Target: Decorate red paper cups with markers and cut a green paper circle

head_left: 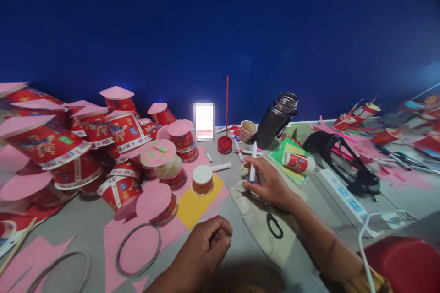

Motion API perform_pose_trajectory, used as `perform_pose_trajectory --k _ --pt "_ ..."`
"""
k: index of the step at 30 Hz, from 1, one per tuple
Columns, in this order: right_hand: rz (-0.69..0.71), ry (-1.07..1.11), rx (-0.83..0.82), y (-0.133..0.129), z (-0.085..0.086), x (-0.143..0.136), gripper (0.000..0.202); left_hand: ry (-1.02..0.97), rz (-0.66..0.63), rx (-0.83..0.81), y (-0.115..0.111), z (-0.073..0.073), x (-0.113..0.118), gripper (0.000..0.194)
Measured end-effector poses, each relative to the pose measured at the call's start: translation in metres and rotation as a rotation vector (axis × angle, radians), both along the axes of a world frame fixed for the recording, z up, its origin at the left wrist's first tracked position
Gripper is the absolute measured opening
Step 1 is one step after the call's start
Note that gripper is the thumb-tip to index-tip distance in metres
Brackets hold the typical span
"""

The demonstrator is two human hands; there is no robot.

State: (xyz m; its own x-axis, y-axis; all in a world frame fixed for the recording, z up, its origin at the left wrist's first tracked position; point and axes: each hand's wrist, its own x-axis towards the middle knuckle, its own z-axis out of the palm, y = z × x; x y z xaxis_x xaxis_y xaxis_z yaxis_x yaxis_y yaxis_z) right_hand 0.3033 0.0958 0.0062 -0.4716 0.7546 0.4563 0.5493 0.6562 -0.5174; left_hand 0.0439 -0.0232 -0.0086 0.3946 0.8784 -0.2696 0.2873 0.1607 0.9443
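My right hand (270,185) pinches a white marker (253,165) with a blue end, held upright between thumb and fingers. Beneath that hand lies a beige cloth (252,229) bearing a black loop-shaped mark. At the table's near side, my left hand (202,247) is closed with curled fingers, and nothing shows in it. Ahead of it, a small white-topped red paper cup (202,180) rests on a yellow sheet (192,206). Another white marker (221,166) lies beside the cup. A grey ring (118,256) sits on pink paper (110,238) to the left.
Red paper cups (125,130) topped with pink discs crowd the left. A red pot (224,145) with an upright red stick, a dark thermos (275,121) and a paper cup (248,131) stand at the back. Rightward lie a power strip (343,197) and a black headset-like strap (343,160).
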Motion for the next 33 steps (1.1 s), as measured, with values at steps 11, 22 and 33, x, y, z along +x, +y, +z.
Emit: perform_pose_trajectory --k 11,22,33 --pt "-0.249 0.053 0.107 0.012 -0.041 0.019 0.03 0.038 0.036 0.081 0.001 -0.001 0.002 0.017" --pt "-0.246 -0.199 0.195 0.004 -0.045 0.028 0.036 0.02 0.075 0.179 -0.002 0.008 0.004 0.014" --pt "-0.4 -0.276 0.471 -0.001 -0.039 0.034 0.03 0.138 0.247 0.21 -0.041 0.033 -0.052 0.02"
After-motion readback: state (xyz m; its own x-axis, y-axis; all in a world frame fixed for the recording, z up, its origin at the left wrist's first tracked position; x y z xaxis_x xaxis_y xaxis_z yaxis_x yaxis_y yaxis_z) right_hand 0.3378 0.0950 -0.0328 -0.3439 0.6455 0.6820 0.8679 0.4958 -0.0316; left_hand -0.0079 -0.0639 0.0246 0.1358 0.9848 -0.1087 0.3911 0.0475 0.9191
